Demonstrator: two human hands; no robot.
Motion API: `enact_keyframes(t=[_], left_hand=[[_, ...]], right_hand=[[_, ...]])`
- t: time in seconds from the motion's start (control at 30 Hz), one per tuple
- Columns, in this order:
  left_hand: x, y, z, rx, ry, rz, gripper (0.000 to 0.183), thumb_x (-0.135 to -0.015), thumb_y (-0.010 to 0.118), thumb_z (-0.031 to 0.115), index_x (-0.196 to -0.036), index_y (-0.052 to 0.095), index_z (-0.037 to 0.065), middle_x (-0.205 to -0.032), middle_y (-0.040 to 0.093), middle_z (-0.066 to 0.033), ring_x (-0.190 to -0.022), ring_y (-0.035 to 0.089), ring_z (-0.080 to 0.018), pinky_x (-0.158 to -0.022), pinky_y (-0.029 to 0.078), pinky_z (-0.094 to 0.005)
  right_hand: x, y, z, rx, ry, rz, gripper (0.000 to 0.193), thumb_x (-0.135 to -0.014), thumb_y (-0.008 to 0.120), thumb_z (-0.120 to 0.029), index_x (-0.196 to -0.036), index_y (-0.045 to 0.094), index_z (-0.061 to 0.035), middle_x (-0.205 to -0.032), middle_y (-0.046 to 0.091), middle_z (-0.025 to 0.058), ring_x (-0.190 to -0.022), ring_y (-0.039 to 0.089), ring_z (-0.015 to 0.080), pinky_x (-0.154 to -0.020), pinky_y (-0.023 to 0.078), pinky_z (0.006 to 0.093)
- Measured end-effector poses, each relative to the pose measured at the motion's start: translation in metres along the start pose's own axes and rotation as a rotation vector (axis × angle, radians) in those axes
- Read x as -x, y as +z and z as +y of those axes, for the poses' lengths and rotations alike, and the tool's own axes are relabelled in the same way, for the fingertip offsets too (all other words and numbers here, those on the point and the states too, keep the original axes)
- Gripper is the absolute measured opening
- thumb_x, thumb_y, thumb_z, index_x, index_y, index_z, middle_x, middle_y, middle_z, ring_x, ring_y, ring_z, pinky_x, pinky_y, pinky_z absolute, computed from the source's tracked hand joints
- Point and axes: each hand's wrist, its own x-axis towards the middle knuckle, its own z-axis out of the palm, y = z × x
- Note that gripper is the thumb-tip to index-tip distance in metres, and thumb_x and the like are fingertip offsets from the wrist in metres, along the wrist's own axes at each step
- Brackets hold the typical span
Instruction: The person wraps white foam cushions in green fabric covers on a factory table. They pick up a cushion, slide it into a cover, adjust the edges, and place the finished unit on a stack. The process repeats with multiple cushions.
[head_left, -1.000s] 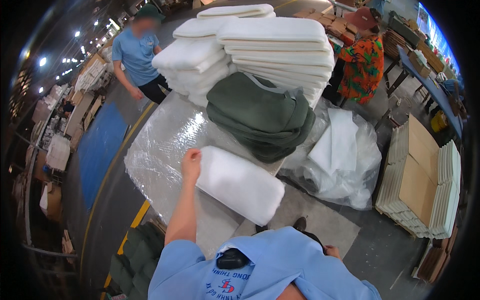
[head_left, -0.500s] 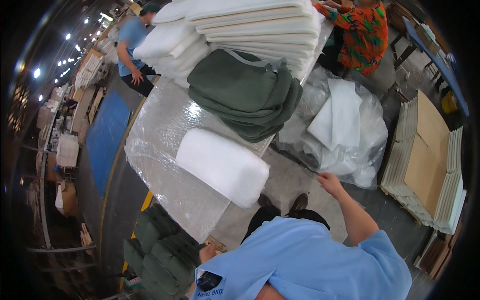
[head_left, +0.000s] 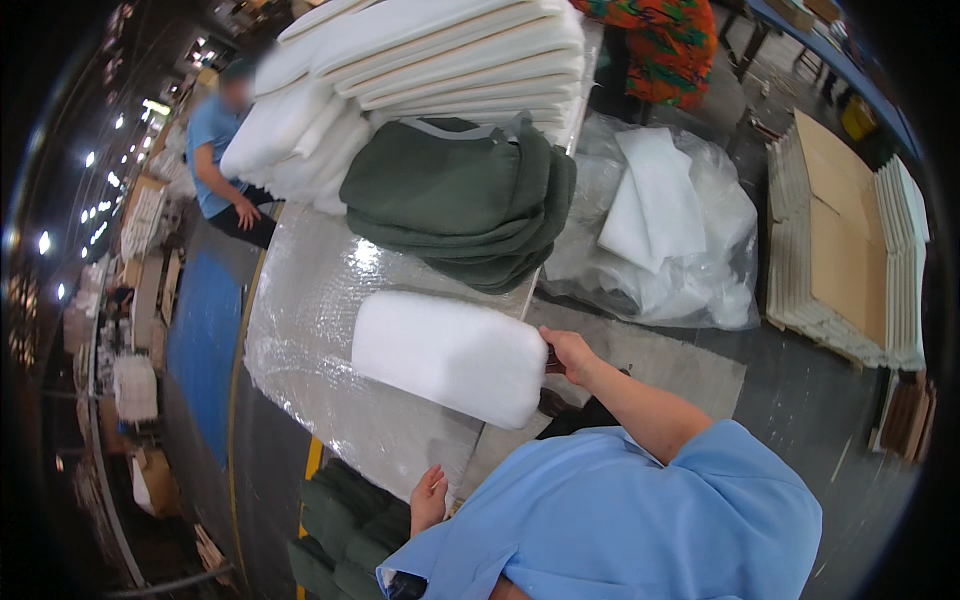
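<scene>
A thick white padding block [head_left: 450, 355] lies on the plastic-covered table [head_left: 300, 330] in front of me. My right hand [head_left: 568, 357] is at its right end, with fingers curled in beside the edge; a dark patch shows under them, and what they hold is hidden. My left hand [head_left: 430, 498] is held over the table's near corner, fingers loosely apart and nothing in them. Beyond the padding sits a pile of dark green fabric covers [head_left: 450, 190], with a grey strip along the top one.
White padding sheets [head_left: 450, 65] are stacked high at the back. Dark green cushions [head_left: 350, 525] lie below the table's near left. At right are a clear plastic bag [head_left: 720, 270] with white pieces and stacked cardboard [head_left: 830, 240]. Two people stand beyond, one in blue [head_left: 212, 165], one in orange print [head_left: 670, 50].
My right hand has come in from the right to the padding's end. My left hand has risen into fuller view near the table's corner. The view has shifted somewhat.
</scene>
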Motion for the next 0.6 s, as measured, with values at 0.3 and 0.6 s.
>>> enact_keyframes(t=[0.3, 0.6], left_hand=[[-0.065, -0.018, 0.081, -0.189, 0.205, -0.196, 0.044, -0.108, 0.064, 0.012, -0.151, 0.060, 0.000, -0.142, 0.069, -0.0175, -0.128, 0.065, -0.0209, -0.110, 0.050, -0.0335], [-0.110, -0.004, 0.129, -0.372, 0.369, -0.255, 0.041, -0.107, 0.065, 0.012, -0.147, 0.065, 0.003, -0.139, 0.072, -0.0143, -0.123, 0.069, -0.0197, -0.105, 0.053, -0.0334]], right_hand=[[-0.048, -0.032, 0.069, -0.031, 0.069, -0.069, 0.022, -0.108, 0.068, -0.023, -0.100, 0.074, -0.0046, -0.080, 0.069, 0.0049, -0.063, 0.061, 0.0169, -0.057, 0.053, 0.0351], [0.021, -0.045, 0.082, -0.322, 0.032, -0.237, 0.016, -0.106, 0.074, -0.025, -0.106, 0.071, -0.0085, -0.096, 0.073, 0.0029, -0.081, 0.072, 0.0163, -0.074, 0.060, 0.0334]])
